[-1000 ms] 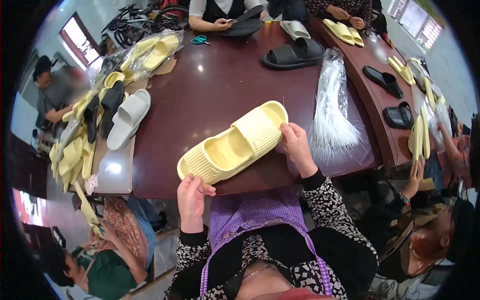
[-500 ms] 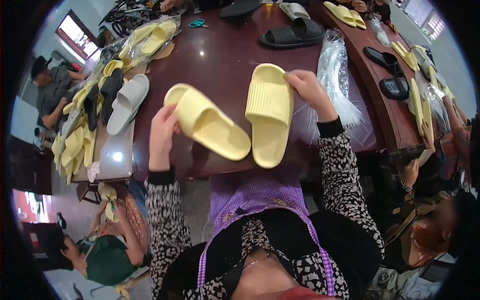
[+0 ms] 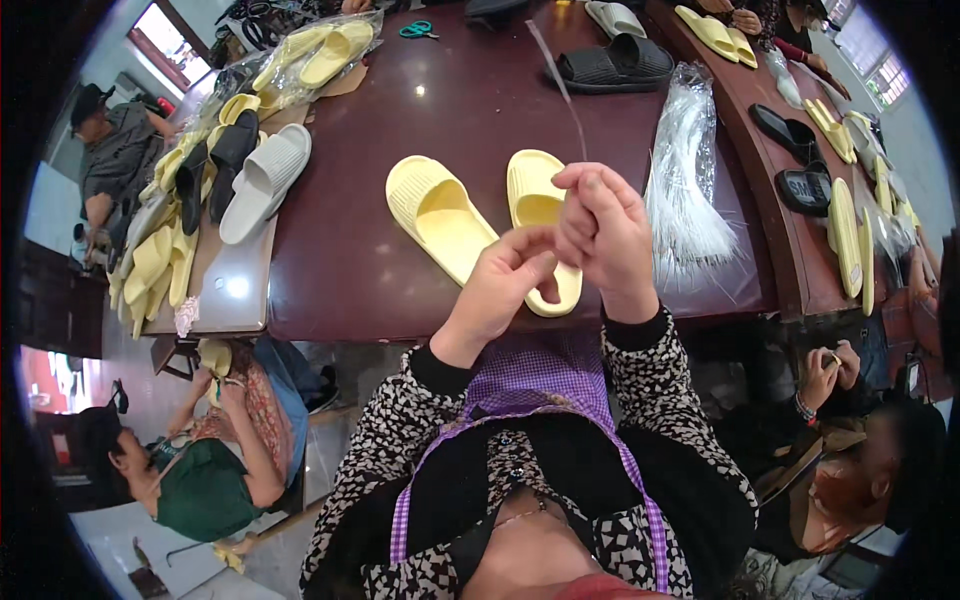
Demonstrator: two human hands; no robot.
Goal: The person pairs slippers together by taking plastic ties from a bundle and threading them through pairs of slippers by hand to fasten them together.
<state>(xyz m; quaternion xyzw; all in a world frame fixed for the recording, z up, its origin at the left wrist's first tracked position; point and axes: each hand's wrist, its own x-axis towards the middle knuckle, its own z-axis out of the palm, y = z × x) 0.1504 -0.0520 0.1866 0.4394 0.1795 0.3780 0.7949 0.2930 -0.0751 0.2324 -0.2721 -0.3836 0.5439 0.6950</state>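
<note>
A thin translucent plastic strand [image 3: 568, 95] rises from the pinched fingers of my right hand [image 3: 605, 225], its upper end slanting left above the table. My left hand [image 3: 505, 285] is close beside it with fingers curled toward the thumb; whatever lies between them is hidden. Under both hands, a pair of pale yellow ridged slide slippers lies on the table. The left slipper [image 3: 432, 205] is tilted, its toe pointing up and left. The right slipper [image 3: 535, 185] is partly covered by my hands.
A clear bag of white strands [image 3: 685, 190] lies to the right. Black slippers [image 3: 615, 65] and teal scissors [image 3: 418, 30] are farther back. Mixed slippers crowd the left side table, with a grey slipper [image 3: 265, 185] nearest. More slippers lie on the right table; other people sit around.
Both hands have let go of the yellow slippers, which now lie on the table. My hands have come together, and a thin strand is now in the right one.
</note>
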